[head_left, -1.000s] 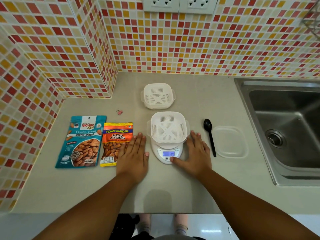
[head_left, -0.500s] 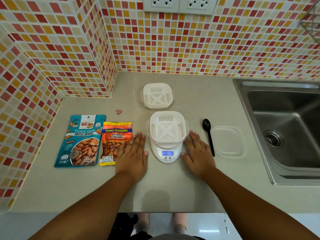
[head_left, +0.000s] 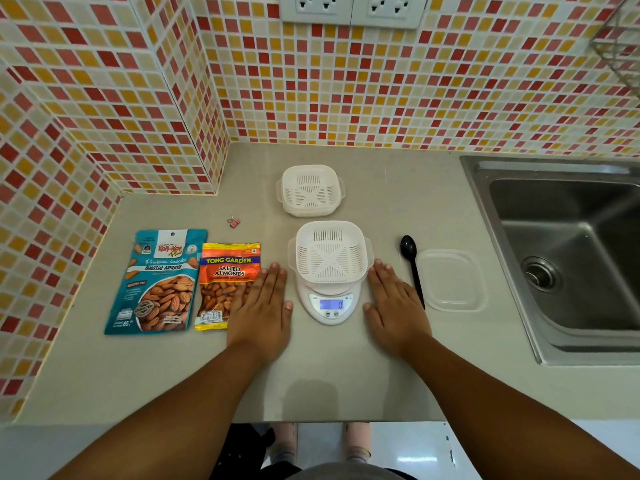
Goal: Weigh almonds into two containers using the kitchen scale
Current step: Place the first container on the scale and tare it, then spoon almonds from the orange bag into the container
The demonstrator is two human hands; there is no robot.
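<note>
Head view shows us at the very start of the weighing. Our left hand [head_left: 260, 308] lies flat, fingers straight, palm down on the counter [head_left: 346, 375], its outer edge overlapping the lower right corner of the orange salted almonds packet [head_left: 227, 282]. Our right hand [head_left: 394, 303] lies flat and empty in the same way, just beside the kitchen scale [head_left: 329, 301] on its other side, between the scale and the black spoon [head_left: 412, 268].

What looks done: one white slotted container [head_left: 330, 252] sits on the scale, and the lit display seems to read zero, so we judge the scale is on and tared with the container aboard. The container holds no almonds that we can see.

What is left is nearly everything. Both packets, the orange one and the teal roasted almonds pouch [head_left: 161, 282] to its left, lie flat on the counter and look sealed, though we cannot be sure of that from here. The second container [head_left: 310, 190] waits empty behind the scale, apart from it. A clear lid [head_left: 450, 280] rests just right of the spoon, and a small pink clip [head_left: 234, 222] lies behind the packets.

We still have to open a packet, fill the first container to weight, swap containers and repeat.
</note>
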